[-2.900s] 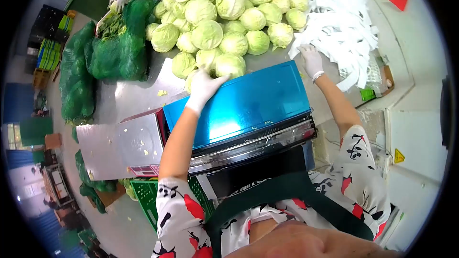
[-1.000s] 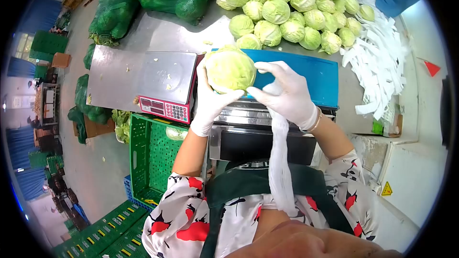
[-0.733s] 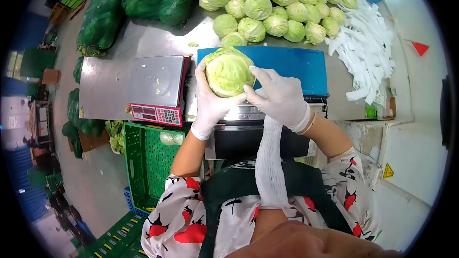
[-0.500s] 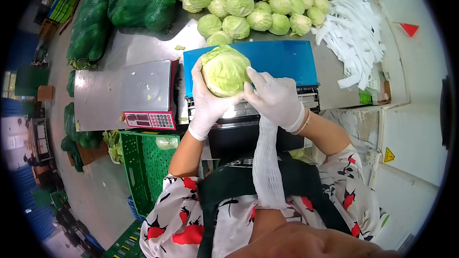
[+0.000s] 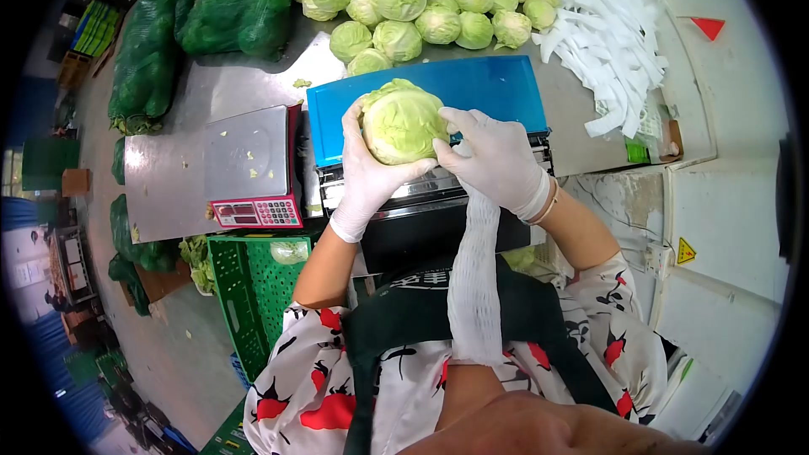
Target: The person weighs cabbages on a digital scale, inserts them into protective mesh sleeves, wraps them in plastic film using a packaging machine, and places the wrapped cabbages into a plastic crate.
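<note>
My gloved left hand (image 5: 371, 173) is wrapped round a pale green cabbage (image 5: 403, 122), cupping it from the left and below. At the cabbage's right side is my gloved right hand (image 5: 499, 158), thumb and fingers bent round the gathered top of a white mesh sleeve (image 5: 474, 286). The sleeve hangs from that hand down over the apron to my chest. Part of the sleeve's top is hidden by the fingers. Both hands are above the near edge of a blue-topped machine (image 5: 497, 88).
A heap of cabbages (image 5: 400, 0) lies at the back, with white sleeves (image 5: 611, 42) piled to its right. To the left stand a weighing scale (image 5: 247, 152) and green net sacks (image 5: 156, 50). A green crate (image 5: 232, 286) sits below the table's front edge.
The view has shifted slightly, so the table's things sit further left. My hands and the cabbage have moved a little to the right over the machine. Both grips look much the same.
</note>
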Demonstrator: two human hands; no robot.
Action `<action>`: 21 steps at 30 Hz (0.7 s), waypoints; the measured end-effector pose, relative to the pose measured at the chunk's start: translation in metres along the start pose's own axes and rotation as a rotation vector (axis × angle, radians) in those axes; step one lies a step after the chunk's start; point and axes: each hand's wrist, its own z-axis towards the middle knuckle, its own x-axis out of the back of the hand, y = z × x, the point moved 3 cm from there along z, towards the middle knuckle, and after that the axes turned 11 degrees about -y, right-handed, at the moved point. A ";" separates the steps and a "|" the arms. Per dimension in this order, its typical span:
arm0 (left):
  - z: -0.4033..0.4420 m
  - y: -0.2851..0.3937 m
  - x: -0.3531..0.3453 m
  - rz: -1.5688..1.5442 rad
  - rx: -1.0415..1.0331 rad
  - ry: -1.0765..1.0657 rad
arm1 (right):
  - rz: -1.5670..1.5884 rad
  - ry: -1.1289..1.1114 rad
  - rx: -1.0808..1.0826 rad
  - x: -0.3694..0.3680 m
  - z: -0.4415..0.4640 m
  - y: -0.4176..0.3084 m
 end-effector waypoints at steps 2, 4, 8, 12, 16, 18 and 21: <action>0.000 0.004 -0.001 -0.032 0.008 -0.003 | -0.165 -0.016 0.059 -0.002 -0.001 -0.003; 0.000 -0.001 -0.003 -0.016 -0.002 -0.013 | -0.301 -0.041 0.107 -0.004 -0.001 -0.007; 0.001 0.006 -0.005 -0.165 0.006 -0.043 | -0.303 0.024 0.165 0.009 0.003 -0.011; 0.002 -0.006 -0.011 -0.443 0.010 -0.096 | 0.472 0.131 -0.152 0.013 0.000 0.006; 0.002 -0.006 -0.014 -0.729 0.071 -0.137 | 1.193 -0.003 -0.501 0.028 -0.008 0.020; 0.003 -0.007 -0.012 -0.779 0.080 -0.135 | 1.170 -0.061 -0.496 0.043 -0.018 0.032; 0.002 -0.012 -0.004 -0.769 0.076 -0.118 | 1.049 -0.351 -0.489 0.045 -0.049 0.062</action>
